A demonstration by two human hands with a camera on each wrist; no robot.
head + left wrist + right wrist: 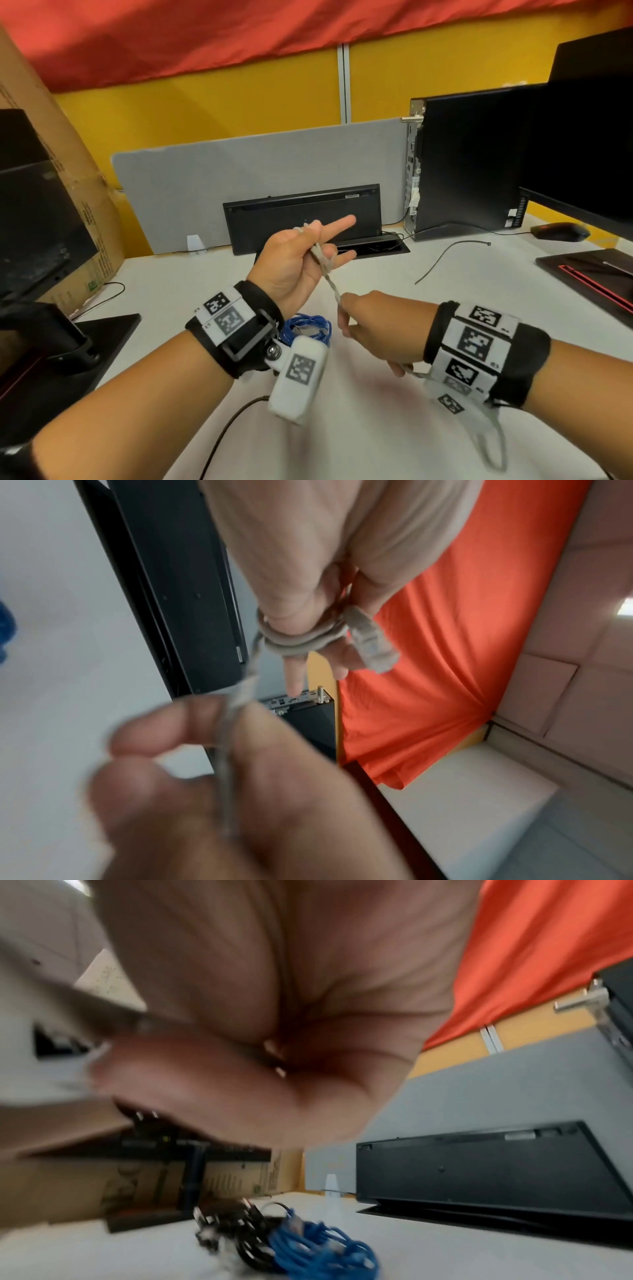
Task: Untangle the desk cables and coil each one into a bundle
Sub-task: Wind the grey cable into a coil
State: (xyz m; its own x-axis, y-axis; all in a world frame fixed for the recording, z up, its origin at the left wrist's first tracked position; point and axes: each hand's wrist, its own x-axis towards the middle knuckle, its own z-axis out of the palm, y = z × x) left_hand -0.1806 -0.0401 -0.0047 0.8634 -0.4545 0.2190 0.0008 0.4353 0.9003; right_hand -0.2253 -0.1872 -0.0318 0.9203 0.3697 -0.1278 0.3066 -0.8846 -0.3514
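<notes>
The left hand [294,260] is raised above the white desk [376,394] with two fingers held out straight, and a thin grey cable [329,277] is wound in a few turns around them; the left wrist view shows those loops [294,639] lying snug side by side, with the cable's clear plug [371,645] standing off beside the fingers. From the loops the cable runs down to the right hand [373,329], which pinches it between curled fingers, and the slack trails on past that wrist toward the near desk edge. A blue cable bundle [318,1250], already coiled, lies on the desk below the left wrist, with a dark cable bunch [236,1229] touching it, and a loose black cable [448,257] lies well apart nearer the computer tower [466,164]. The grey cable looks light, limp and fairly smooth, so it should bend easily but the turns may spring or slide off the fingertips unless kept under slight tension. It seems best held close to the coil, feeding short lengths, with the plug end trapped against the fingers so the first turn cannot unwind.
</notes>
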